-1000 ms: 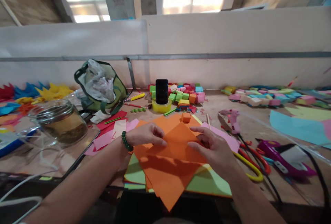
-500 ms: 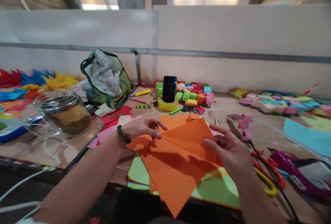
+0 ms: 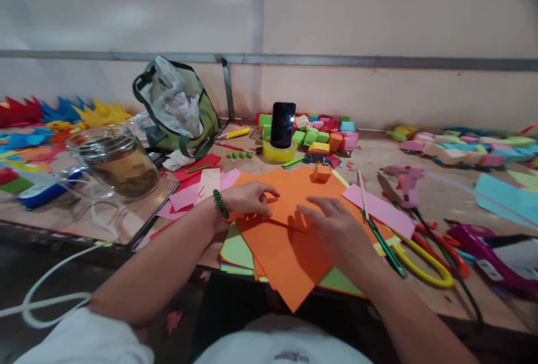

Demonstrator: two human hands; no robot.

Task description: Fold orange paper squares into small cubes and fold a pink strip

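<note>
Now the orange paper (image 3: 286, 243) lies at six o'clock from the phone (image 3: 282, 124). My right grip (image 3: 338, 232) is spread over it; I can't tell if my left grip (image 3: 250, 200) pinches it.

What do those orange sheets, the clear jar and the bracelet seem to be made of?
The orange sheets look like matte paper or thin card: opaque, with crisp straight edges. The jar looks like glossy glass, though clear plastic is possible: see-through with bright highlights. The bracelet shows shiny dark green beads, perhaps stone, glass or plastic; too small to tell.
</note>
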